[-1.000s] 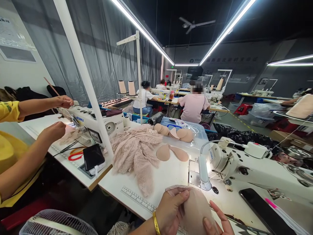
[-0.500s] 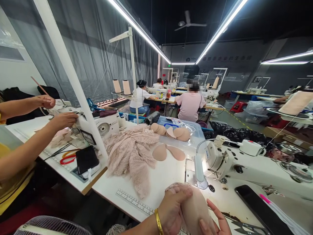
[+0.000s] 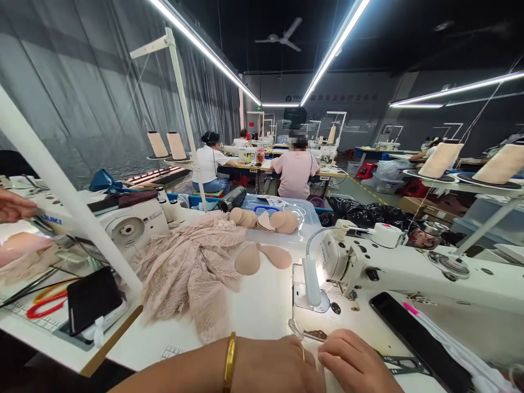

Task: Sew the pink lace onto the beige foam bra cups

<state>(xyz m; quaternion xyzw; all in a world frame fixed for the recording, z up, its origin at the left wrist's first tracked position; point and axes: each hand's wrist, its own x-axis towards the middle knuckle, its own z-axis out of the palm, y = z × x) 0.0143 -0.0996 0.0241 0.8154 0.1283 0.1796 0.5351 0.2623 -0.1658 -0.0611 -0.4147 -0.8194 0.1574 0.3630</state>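
My left hand (image 3: 272, 363), with a gold bracelet at the wrist, is at the lower middle, back up and fingers curled down. Close by on its right is my right hand (image 3: 354, 363), fingers bent and pressed inward. What they hold is mostly hidden beneath them; only a pale sliver shows in the gap. Just beyond the hands is the lit needle area of a white sewing machine (image 3: 335, 262). Two beige bra cup pads (image 3: 248, 259) lie on the table, left of the machine. Further left is a heap of beige lace fabric (image 3: 192, 267).
A black phone (image 3: 417, 338) and dark scissors (image 3: 405, 364) lie right of my hands. Stacked pads (image 3: 282, 221) sit on a clear plastic bin (image 3: 307, 218). A co-worker's hand (image 3: 16, 207) shows at far left. A white post (image 3: 77, 202) stands between the tables.
The view has swung right. Both hands, earlier raised with a beige cup pad between them, are now lower and closer to the table, backs up. The pad is mostly covered or out of sight.
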